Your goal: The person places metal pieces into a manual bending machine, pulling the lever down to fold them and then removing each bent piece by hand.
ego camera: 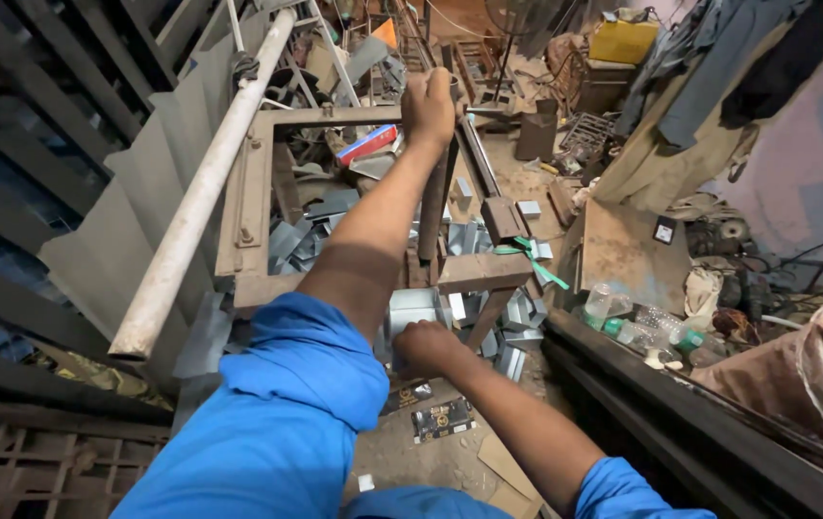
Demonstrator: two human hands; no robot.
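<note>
Up top, the left hand (428, 104) grips a rusty lever (436, 207); the right hand (428, 348) clasps a shiny bent metal sheet (410, 309).

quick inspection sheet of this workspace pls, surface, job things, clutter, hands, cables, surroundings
surface: dusty floor strewn with cardboard scraps
job's things: rusty metal frame; upright lever; folded sheet-metal piece
clutter: pile of cut metal pieces, plastic bottles
grippers: left hand grips the lever top; right hand on the sheet-metal piece
cables: dark cable along the right wall
surroundings: pale pipe, hanging clothes, yellow box
</note>
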